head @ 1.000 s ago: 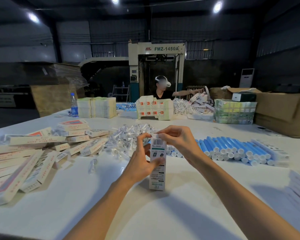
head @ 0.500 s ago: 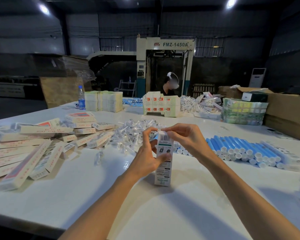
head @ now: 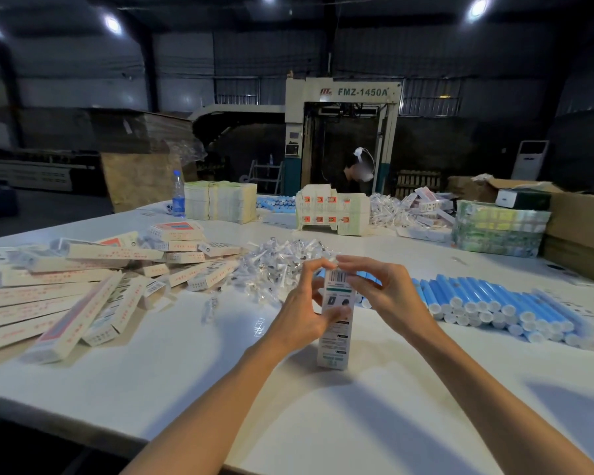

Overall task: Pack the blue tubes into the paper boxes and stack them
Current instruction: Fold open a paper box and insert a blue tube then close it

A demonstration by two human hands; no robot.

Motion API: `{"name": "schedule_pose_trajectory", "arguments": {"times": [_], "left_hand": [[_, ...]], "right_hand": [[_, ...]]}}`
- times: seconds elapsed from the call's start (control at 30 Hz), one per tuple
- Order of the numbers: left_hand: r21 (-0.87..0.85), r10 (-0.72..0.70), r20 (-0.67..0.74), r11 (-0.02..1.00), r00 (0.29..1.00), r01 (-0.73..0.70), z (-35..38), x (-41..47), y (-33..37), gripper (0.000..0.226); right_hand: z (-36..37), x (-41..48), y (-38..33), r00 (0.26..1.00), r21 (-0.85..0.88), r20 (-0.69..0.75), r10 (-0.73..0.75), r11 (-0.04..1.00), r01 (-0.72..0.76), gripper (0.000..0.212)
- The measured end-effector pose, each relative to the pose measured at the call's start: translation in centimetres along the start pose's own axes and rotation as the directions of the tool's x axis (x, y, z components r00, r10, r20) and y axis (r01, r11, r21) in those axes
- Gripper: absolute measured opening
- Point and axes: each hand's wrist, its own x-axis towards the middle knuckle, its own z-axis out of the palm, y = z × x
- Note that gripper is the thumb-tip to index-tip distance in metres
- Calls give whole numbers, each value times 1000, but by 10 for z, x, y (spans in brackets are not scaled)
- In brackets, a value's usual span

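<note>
A white paper box [head: 335, 337] with a barcode stands upright on the white table [head: 151, 365] in front of me. My left hand [head: 304, 311] grips its left side, thumb across the front. My right hand [head: 381, 293] pinches the flap at the box's top. A row of blue tubes [head: 494, 303] with white caps lies on the table to the right. Packed and flat boxes [head: 93, 289] lie spread at the left.
A heap of small clear plastic sachets [head: 275, 265] lies behind my hands. Stacks of cartons [head: 333, 210], a water bottle [head: 178, 193] and a wrapped bundle [head: 499, 228] stand at the far edge. A person [head: 352, 173] works across the table. A brown cardboard box [head: 580, 231] stands far right.
My head has turned slightly, shifting the scene right in view. Both hands keep working the top flap of the upright box, which stays in place.
</note>
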Motion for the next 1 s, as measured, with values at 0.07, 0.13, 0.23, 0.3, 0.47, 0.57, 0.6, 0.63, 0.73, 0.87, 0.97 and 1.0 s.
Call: {"name": "schedule_pose_trajectory", "arguments": {"times": [0.07,0.13,0.23,0.3,0.47,0.57,0.6,0.63,0.73,0.87,0.97,1.0], "left_hand": [[-9,-14,-3,1000,1000,14,0,-1,0,79],[-25,-24,1,999,1000,24,1,-1,0,84],[-36,-19,-4,999,1000,19,2,-2,1,88],[-40,-19,-16,999,1000,18,2,-2,1,83],[-37,-16,-33,999,999,15,4,-3,1,80],[-27,-14,-26,1000,1000,14,6,-4,-2,88],[-44,-21,-22,999,1000,20,7,-4,-3,92],[-76,-38,-19,996,999,36,8,-4,-4,95],[-148,-144,-5,979,990,141,12,-4,-6,83],[-86,-270,52,958,961,274,13,-4,-5,43],[-197,-284,161,929,945,313,12,-6,-1,52],[-233,-297,197,911,934,339,12,-7,1,53]], "right_hand": [[1,-1,-1,999,43,-20,28,999,-27,30],[3,-3,0,998,90,-35,47,995,-44,31],[7,-2,0,997,98,-64,50,994,-44,36],[9,2,0,995,92,-75,61,994,-54,42],[14,4,1,992,85,-99,81,994,-73,44],[18,2,0,992,49,-113,62,997,-56,36],[19,2,1,991,39,-121,58,998,-54,32],[19,1,2,990,38,-129,65,997,-60,29],[18,-3,4,988,90,-94,120,990,-111,26],[18,-12,11,982,153,-114,150,979,-132,30],[21,-19,23,954,238,-209,216,957,-165,29],[20,-21,27,936,281,-242,254,942,-183,31]]}}
